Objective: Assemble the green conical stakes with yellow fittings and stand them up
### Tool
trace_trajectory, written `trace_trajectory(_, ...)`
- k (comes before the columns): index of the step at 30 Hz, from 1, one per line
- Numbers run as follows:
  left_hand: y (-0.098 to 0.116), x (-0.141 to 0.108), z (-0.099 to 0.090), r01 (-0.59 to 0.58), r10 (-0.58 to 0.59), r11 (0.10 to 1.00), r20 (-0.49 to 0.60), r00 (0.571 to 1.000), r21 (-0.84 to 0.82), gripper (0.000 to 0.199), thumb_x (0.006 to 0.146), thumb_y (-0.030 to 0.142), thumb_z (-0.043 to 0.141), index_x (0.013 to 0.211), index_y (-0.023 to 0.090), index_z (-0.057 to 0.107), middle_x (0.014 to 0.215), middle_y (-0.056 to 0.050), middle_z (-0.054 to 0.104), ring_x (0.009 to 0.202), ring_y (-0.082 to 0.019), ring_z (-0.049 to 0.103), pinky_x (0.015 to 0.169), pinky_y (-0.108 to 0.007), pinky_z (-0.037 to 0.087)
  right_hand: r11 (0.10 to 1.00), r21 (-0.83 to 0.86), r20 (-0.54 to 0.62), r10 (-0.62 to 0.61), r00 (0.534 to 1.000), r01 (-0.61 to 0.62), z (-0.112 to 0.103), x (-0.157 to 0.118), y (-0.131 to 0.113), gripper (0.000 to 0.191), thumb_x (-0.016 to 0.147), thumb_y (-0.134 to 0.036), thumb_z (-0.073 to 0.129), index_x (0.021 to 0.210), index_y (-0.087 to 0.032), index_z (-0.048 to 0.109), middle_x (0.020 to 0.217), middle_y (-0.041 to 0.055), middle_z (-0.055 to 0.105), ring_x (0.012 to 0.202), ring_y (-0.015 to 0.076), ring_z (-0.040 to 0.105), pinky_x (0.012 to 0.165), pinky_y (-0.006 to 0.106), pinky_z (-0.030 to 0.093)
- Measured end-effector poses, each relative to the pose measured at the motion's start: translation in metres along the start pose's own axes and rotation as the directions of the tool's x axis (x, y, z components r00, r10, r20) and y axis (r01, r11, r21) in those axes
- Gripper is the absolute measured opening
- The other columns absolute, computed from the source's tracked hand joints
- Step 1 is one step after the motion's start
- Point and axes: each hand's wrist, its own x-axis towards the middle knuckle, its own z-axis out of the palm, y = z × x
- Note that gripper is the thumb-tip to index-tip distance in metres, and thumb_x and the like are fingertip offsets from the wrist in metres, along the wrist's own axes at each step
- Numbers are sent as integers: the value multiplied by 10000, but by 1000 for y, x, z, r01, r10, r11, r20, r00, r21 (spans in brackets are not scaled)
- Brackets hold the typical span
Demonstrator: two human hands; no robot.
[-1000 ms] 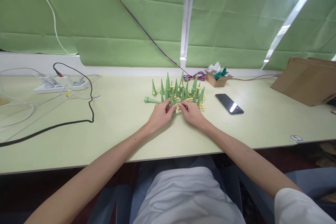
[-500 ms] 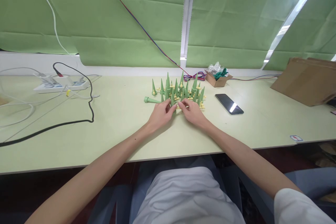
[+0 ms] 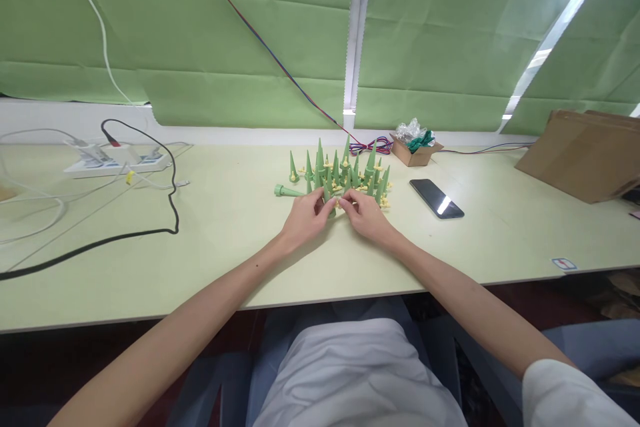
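Observation:
My left hand [image 3: 305, 215] is closed round a green plant watering spike [image 3: 327, 192], which stands point up between its fingers. Close against it, my right hand [image 3: 367, 215] pinches a small pale yellow valve [image 3: 337, 202] at the spike's side; the fingertips cover most of it. Just beyond both hands a cluster of several green spikes [image 3: 371, 161] stands upright, many with yellow valves at their bases. One spike [image 3: 293, 168] stands apart at the left of the cluster. Another spike [image 3: 284, 191] lies on its side, its tip hidden behind my left hand.
A black phone [image 3: 437, 198] lies right of the spikes. Behind it are a small cardboard box [image 3: 416, 152] with plastic and green stuff, and coiled red-blue wire [image 3: 373, 145]. A power strip [image 3: 117, 163] with cables is at left, large cardboard [image 3: 580, 155] at right.
Both hands stay in nearly the same place. The spike in my left hand has tilted slightly left, and the fingertips of my right hand have shifted a little at the yellow valve.

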Motion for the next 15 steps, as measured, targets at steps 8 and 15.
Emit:
trace_trajectory(8,0,-1,1,-24,24,1000,21,999,-10,358,934,385,536,668,208,373,563,29,470,510,-119,392,546,-286,305,997,-54,33,57,998,-55,-2,2,-5,473,1017,-411,359,592,-208,411,554,-10,468,554,141,436,606,287,322)
trace_trajectory(15,0,0,1,-15,15,1000,6,1000,-4,354,936,387,529,668,209,382,565,25,486,505,-122,404,548,-289,309,994,-30,55,104,993,-103,0,2,-1,525,1027,-469,335,600,-200,482,567,5,555,578,147,519,664,284,379)
